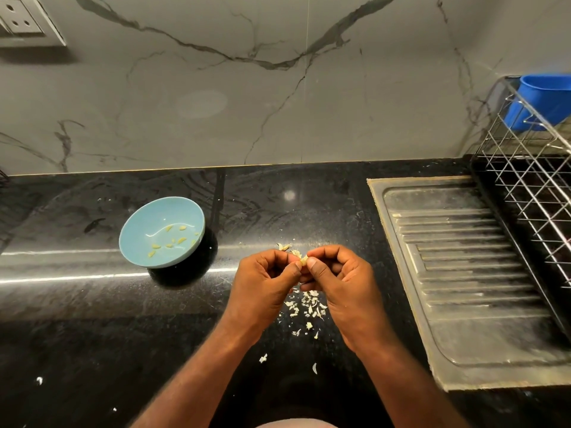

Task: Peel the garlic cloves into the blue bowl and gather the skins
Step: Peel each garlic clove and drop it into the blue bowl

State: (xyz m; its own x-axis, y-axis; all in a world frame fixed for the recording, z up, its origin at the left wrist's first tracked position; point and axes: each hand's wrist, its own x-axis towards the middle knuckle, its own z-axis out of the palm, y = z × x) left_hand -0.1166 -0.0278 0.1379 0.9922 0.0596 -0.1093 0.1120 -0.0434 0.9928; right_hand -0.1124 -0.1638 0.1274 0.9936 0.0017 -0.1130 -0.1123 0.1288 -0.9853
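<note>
glossy black speckled stone surface point(92, 304), seen from above, backed by a grey marble-patterned wall with dark veins point(247, 97). landmark item: a round pale-blue bowl point(136, 239), standing on the surface and tipped a little toward the viewer, holding about ten small yellowish peeled garlic cloves point(173, 240) scattered over its floor. to the right of the bowl and slightly nearer the viewer, the two bare hands meet above the surface: left hand point(265, 279) and right hand point(343, 282), both with fingers curled in, thumbs and forefingers pinched together on one small pale garlic clove point(304, 259) with papery skin on it; the clove is largely hidden by the fingertips, so how much skin remains cannot be told. just behind the hands, farther from the viewer, a few loose pale scraps point(285, 247) lie on the surface. right of the bowl and nearer the viewer than the hands, a loose scatter of white papery garlic skins point(309, 307) lies under and between the wrists, with single flakes trailing toward the viewer and a few stray flakes nearer the viewer than the bowl. far right of the bowl, a dull ribbed steel drainboard point(469, 273) is set into the surface; beyond it a wire dish rack point(531, 168) holds a bright blue plastic cup point(540, 100). far above and left of the bowl, a white wall socket plate point(21, 23).
</note>
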